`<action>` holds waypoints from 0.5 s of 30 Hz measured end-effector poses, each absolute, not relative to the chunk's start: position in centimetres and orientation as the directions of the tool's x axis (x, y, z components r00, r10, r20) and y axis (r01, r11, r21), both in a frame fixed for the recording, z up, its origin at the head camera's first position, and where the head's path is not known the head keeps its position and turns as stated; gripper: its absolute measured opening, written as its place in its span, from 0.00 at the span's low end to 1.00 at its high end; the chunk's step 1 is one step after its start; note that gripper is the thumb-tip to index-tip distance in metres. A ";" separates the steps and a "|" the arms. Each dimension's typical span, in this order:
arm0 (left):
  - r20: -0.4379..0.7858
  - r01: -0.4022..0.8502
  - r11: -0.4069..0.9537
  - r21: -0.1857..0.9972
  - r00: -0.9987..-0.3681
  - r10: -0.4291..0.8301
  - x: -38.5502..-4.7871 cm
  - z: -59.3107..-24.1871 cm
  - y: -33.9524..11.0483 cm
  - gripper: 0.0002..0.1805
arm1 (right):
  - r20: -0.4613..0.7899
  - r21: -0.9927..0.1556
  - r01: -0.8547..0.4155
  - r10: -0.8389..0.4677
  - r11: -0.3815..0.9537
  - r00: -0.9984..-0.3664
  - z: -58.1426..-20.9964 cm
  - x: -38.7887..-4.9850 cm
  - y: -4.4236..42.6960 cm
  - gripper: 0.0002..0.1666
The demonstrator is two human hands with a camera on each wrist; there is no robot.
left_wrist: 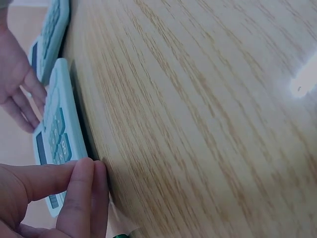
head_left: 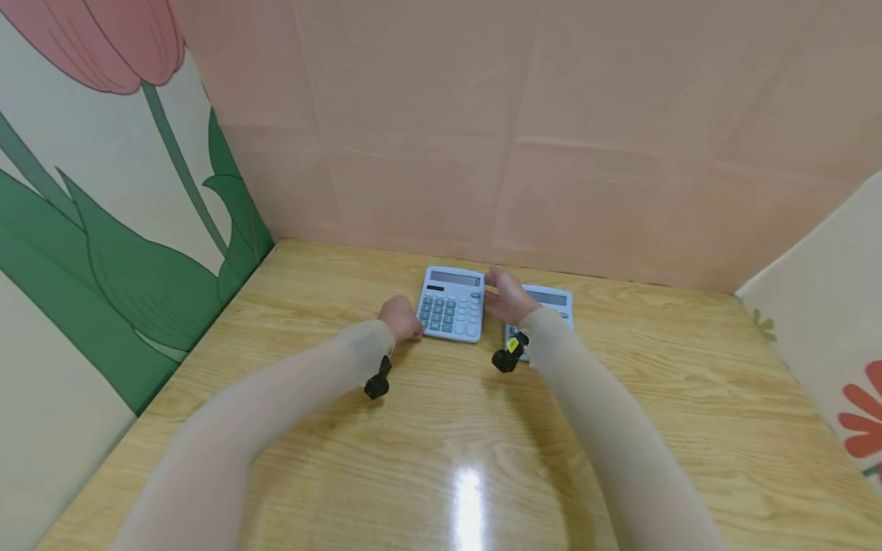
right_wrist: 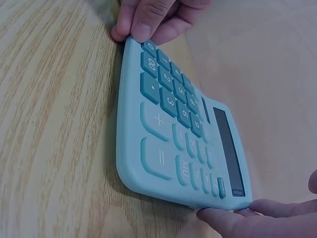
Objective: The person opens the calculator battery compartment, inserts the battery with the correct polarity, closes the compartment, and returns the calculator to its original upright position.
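Observation:
A light blue calculator (head_left: 452, 304) lies on the wooden table, its display at the far side. My left hand (head_left: 401, 318) pinches its near left corner between thumb and fingers, as the left wrist view shows at the calculator (left_wrist: 64, 124). On the other side my right hand (head_left: 508, 297) touches the far right edge with extended fingers (right_wrist: 228, 220). A second light blue calculator (head_left: 549, 297) lies to the right, partly hidden under my right hand and wrist.
The wooden table (head_left: 413, 459) reaches a pink backdrop (head_left: 427, 138) just behind the calculators. A tulip-patterned panel (head_left: 138, 252) stands at the left, and a white panel with a red flower (head_left: 813, 306) at the right.

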State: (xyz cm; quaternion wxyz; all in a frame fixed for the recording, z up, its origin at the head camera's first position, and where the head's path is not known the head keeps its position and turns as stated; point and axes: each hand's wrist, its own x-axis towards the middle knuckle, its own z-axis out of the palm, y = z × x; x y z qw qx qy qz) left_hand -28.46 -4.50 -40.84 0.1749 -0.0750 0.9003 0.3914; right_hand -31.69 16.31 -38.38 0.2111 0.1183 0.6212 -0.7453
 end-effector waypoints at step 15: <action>-0.306 -0.155 0.783 0.602 -0.951 0.047 -27.8 -40.4 -4.3 0.10 | -0.427 -0.882 0.450 -0.167 -0.140 -0.889 -38.4 -31.4 16.3 0.36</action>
